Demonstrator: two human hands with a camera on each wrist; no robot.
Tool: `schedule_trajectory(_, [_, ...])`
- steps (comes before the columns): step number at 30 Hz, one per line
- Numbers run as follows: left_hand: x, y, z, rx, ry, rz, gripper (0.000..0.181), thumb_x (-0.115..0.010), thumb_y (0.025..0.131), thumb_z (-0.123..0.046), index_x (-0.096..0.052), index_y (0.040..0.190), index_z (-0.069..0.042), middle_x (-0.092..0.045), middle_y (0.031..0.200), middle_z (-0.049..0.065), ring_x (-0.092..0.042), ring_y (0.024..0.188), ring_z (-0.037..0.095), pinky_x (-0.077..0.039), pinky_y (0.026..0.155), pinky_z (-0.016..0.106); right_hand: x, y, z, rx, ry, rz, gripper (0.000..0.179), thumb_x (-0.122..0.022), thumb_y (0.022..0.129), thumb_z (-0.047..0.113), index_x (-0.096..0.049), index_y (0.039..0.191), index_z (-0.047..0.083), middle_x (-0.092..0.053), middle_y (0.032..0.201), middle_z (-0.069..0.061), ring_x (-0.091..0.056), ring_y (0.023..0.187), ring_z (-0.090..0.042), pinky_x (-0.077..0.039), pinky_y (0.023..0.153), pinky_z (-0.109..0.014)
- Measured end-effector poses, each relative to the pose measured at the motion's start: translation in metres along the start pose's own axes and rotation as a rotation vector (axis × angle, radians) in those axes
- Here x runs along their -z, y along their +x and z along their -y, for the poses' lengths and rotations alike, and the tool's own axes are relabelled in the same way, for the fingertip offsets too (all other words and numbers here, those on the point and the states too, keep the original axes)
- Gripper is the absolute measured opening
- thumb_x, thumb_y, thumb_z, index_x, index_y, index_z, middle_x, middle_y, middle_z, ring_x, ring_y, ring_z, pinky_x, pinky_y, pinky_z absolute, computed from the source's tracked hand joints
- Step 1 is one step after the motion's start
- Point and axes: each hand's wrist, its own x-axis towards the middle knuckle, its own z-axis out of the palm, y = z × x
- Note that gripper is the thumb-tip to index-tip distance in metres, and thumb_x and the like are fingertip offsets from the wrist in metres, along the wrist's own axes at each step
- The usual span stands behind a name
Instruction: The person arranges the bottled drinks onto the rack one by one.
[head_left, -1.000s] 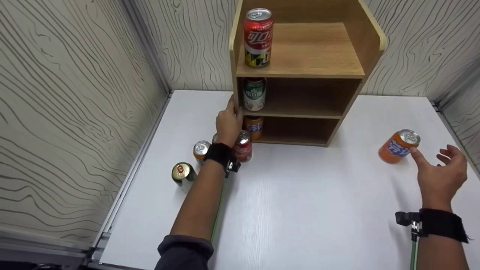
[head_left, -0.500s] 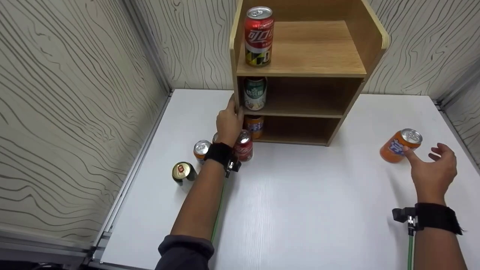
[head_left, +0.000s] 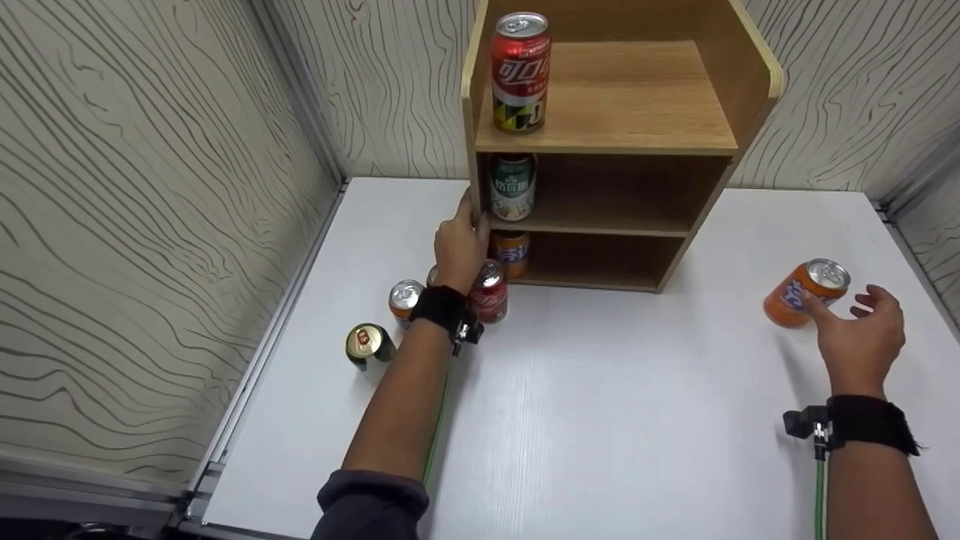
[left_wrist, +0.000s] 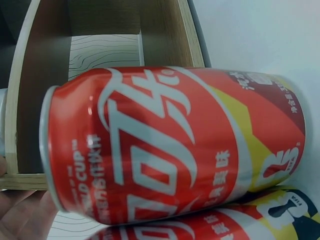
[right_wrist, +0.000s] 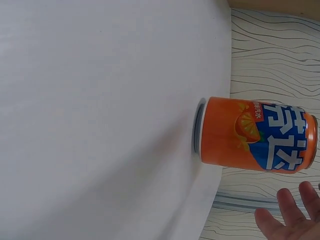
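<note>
My left hand [head_left: 459, 247] grips the left side panel of a wooden shelf unit [head_left: 600, 142], fingers along its outer face and thumb at the front edge. Just in front of that hand stands a red cola can [head_left: 489, 294], with a second red can [left_wrist: 165, 232] beside it in the left wrist view. On the right, an orange soda can [head_left: 804, 292] stands upright on the white table. Close beside it is my right hand [head_left: 861, 341], fingers spread and relaxed. The thumb overlaps the can in the head view; in the right wrist view, fingertips [right_wrist: 287, 197] show apart from it.
At the shelf's left end stand a cola can [head_left: 520, 75] on top, a green-and-white can [head_left: 513, 187] in the middle and an orange can [head_left: 511, 255] below. Another orange can [head_left: 406, 296] and a dark green can [head_left: 367, 345] stand left of my left forearm.
My right hand has shifted left and slightly up in the head view, its thumb now overlapping more of the orange can. My left hand keeps its place on the shelf.
</note>
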Motion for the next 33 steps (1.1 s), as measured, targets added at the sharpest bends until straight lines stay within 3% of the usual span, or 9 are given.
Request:
schedule_trajectory(6, [-0.001,0.001,0.001,0.001,0.006,-0.002,0.049,-0.061,0.106,-0.025,-0.053,0.153,-0.011,-0.08,0.112,0.018,-0.08,0.096,0.032,-0.063,0.078,0.047,-0.004,0.005,0.0,-0.019,-0.007,0.027,0.093,-0.074,0.092,0.052,-0.028,0.166,0.018,-0.038,0.167,-0.009,-0.043,0.151,-0.024,-0.044,0.108,-0.027])
schedule_trajectory(11, [-0.001,0.001,0.0,0.008,0.007,0.001,0.05,-0.061,0.106,-0.024,-0.052,0.153,-0.01,-0.079,0.114,0.02,-0.08,0.098,0.033,-0.064,0.079,0.047,-0.007,0.008,0.0,-0.024,-0.007,0.05,0.096,-0.073,0.092,0.053,-0.025,0.166,0.017,-0.035,0.169,-0.009,-0.04,0.151,-0.024,-0.043,0.098,-0.022])
schedule_trajectory(22, [0.0,0.0,-0.003,0.048,-0.017,0.038,0.052,-0.059,0.108,-0.024,-0.047,0.158,-0.011,-0.077,0.124,0.018,-0.078,0.11,0.029,-0.064,0.089,0.041,-0.01,0.02,-0.003,-0.045,-0.011,0.086,0.102,-0.074,0.089,0.058,-0.023,0.167,0.018,-0.037,0.167,-0.009,-0.045,0.131,-0.012,-0.041,0.088,-0.019])
schedule_trajectory(27, [-0.001,0.0,-0.002,0.036,-0.023,0.03,0.052,-0.059,0.108,-0.023,-0.048,0.157,-0.01,-0.076,0.124,0.019,-0.078,0.109,0.03,-0.064,0.088,0.042,-0.013,0.023,-0.005,-0.051,-0.01,0.099,0.102,-0.073,0.09,0.058,-0.022,0.167,0.016,-0.035,0.168,-0.009,-0.043,0.146,-0.023,-0.045,0.095,-0.022])
schedule_trajectory(30, [0.0,0.0,-0.003,0.033,-0.021,0.03,0.052,-0.058,0.108,-0.024,-0.048,0.157,-0.01,-0.077,0.123,0.019,-0.079,0.108,0.03,-0.064,0.087,0.042,-0.014,0.024,-0.005,-0.047,-0.008,0.104,0.1,-0.071,0.092,0.057,-0.02,0.168,0.015,-0.033,0.17,-0.01,-0.038,0.154,-0.027,-0.048,0.11,-0.031])
schedule_trajectory(33, [0.001,0.0,-0.003,0.037,-0.02,0.035,0.052,-0.058,0.108,-0.024,-0.048,0.157,-0.011,-0.077,0.123,0.018,-0.078,0.108,0.03,-0.064,0.088,0.042,-0.017,0.025,-0.005,-0.037,-0.005,0.103,0.099,-0.07,0.094,0.054,-0.02,0.167,0.012,-0.031,0.171,-0.011,-0.033,0.158,-0.028,-0.041,0.123,-0.041])
